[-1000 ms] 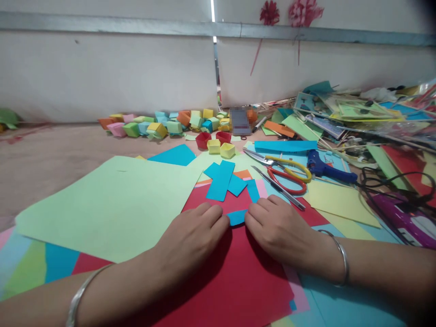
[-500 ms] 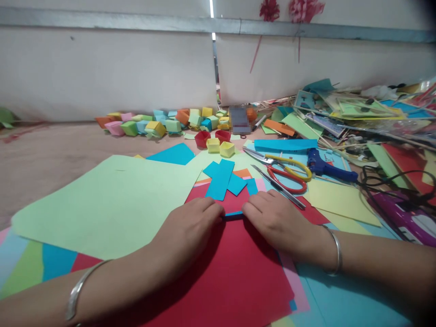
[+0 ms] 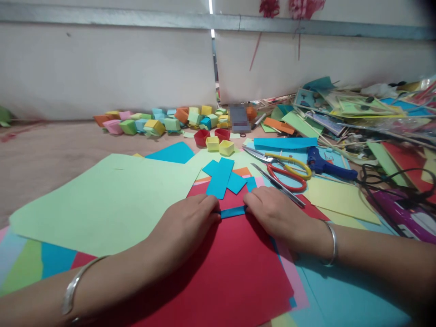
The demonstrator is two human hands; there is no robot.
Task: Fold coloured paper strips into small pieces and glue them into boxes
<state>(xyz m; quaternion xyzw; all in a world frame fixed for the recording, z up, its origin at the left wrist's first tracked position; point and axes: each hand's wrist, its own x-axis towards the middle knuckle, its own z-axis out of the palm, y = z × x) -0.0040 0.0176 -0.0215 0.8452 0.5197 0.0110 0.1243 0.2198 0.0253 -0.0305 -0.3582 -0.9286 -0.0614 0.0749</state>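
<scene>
A narrow blue paper strip [image 3: 233, 212] spans the gap between my two hands, just above the red paper sheet [image 3: 218, 268]. My left hand [image 3: 190, 222] pinches its left end, and my right hand [image 3: 272, 209] pinches the right end. Both hands are closed, with the fingertips mostly hidden behind the knuckles. Beyond them, two wider blue paper strips [image 3: 221, 177] lie crossed on the red paper. To the right of these rest a craft knife [image 3: 277, 185] and scissors [image 3: 289, 169] with one yellow and one red handle.
A large pale green sheet [image 3: 102, 204] covers the left side. Small folded paper boxes [image 3: 172, 124] line the back, with red and yellow open ones [image 3: 226, 147] nearer. A blue glue gun [image 3: 329, 168], its cord and a purple device [image 3: 405, 213] lie right, below piled scraps [image 3: 364, 109].
My hands have moved slightly apart along the blue strip, so more of its length and its flat face show between them. The view has shifted a little.
</scene>
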